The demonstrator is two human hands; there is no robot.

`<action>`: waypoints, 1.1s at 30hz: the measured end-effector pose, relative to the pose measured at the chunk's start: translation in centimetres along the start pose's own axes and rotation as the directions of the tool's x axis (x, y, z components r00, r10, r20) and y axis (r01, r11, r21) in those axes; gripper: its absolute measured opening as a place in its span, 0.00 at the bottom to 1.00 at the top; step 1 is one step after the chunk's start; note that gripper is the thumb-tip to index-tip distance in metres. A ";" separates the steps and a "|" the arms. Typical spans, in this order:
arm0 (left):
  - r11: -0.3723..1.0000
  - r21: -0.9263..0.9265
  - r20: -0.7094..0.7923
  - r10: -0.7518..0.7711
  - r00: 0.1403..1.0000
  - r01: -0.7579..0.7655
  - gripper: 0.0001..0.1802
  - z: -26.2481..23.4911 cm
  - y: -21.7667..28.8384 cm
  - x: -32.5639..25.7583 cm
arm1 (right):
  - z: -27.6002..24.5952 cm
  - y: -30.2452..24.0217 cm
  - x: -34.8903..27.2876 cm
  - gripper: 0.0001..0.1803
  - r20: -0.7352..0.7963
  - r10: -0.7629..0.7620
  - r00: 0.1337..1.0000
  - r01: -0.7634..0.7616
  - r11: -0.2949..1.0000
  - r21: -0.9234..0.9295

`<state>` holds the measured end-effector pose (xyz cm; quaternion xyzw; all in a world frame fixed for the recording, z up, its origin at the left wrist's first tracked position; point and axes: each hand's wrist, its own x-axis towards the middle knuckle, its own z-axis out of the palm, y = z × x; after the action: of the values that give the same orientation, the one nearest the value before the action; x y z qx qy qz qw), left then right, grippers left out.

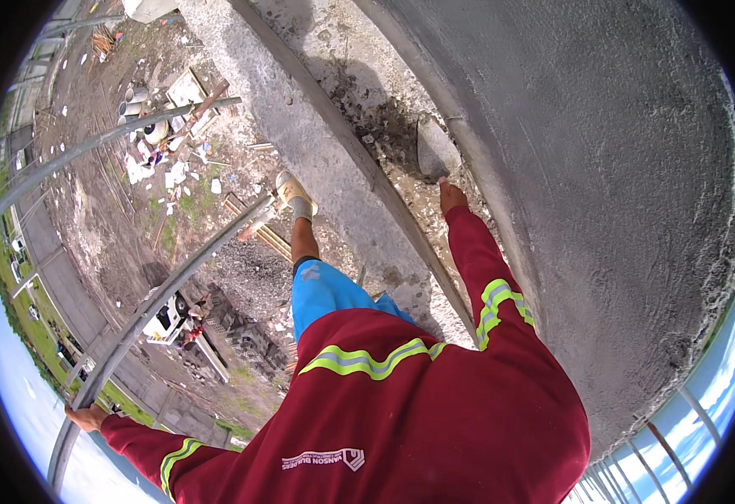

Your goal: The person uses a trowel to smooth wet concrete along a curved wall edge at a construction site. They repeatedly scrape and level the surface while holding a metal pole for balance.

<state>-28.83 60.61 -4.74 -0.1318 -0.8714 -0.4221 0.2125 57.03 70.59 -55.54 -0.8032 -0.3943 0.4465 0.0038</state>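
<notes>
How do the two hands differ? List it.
The right hand reaches forward to the plastered wall and holds a trowel; the left hand stretches back and out, gripping a metal rail. The right hand sits near the picture's middle; the left hand lies at its lower left edge. Both come out of red sleeves with yellow reflective bands.

Your right hand (452,197) grips a trowel (435,152) pressed to the rough grey wall (603,168) at upper centre; your left hand (86,417) clutches a scaffold pipe (174,286) at lower left.
</notes>
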 end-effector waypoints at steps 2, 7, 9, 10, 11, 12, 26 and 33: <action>0.912 -0.286 0.025 -0.300 0.954 0.294 0.15 0.3 0.7 -0.7 | 0.5 0.4 0.8 0.34 -0.173 0.048 0.984 -0.095 0.958 -0.272; 0.954 -0.241 0.021 -0.177 0.984 0.177 0.16 0.1 1.5 -1.8 | -1.0 2.3 -3.6 0.31 -0.120 -0.063 0.991 0.031 0.968 -0.251; 0.946 -0.254 -0.024 -0.212 0.977 0.200 0.16 0.1 1.1 -1.5 | -1.6 3.1 -6.2 0.32 -0.032 -0.045 0.999 0.037 0.977 -0.208; 0.962 -0.210 -0.034 -0.185 0.982 0.174 0.17 0.2 0.9 -1.2 | -1.7 3.5 -7.2 0.33 -0.008 -0.066 0.998 0.065 0.988 -0.139; 0.977 -0.154 -0.044 -0.155 0.987 0.147 0.17 0.3 0.7 -0.8 | -1.9 4.1 -8.1 0.34 0.031 -0.001 1.000 0.006 0.989 -0.145; 0.970 -0.174 -0.049 -0.180 0.982 0.169 0.17 0.4 0.4 -0.4 | -1.9 4.9 -8.8 0.35 0.090 0.086 0.992 -0.073 0.986 -0.147; 0.929 -0.302 -0.013 -0.231 0.973 0.216 0.14 0.6 0.8 -0.8 | -0.5 5.7 -11.4 0.36 0.241 0.103 0.965 -0.064 0.984 -0.165; 0.882 -0.424 0.030 -0.214 0.976 0.206 0.14 -0.1 -1.5 2.3 | 2.3 -5.7 -0.1 0.38 0.147 -0.031 0.989 0.061 0.978 -0.200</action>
<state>-31.46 59.73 -4.64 -0.0761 -0.7657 -0.6233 0.1394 51.71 73.69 -54.85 -0.7560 -0.4557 0.4600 -0.0964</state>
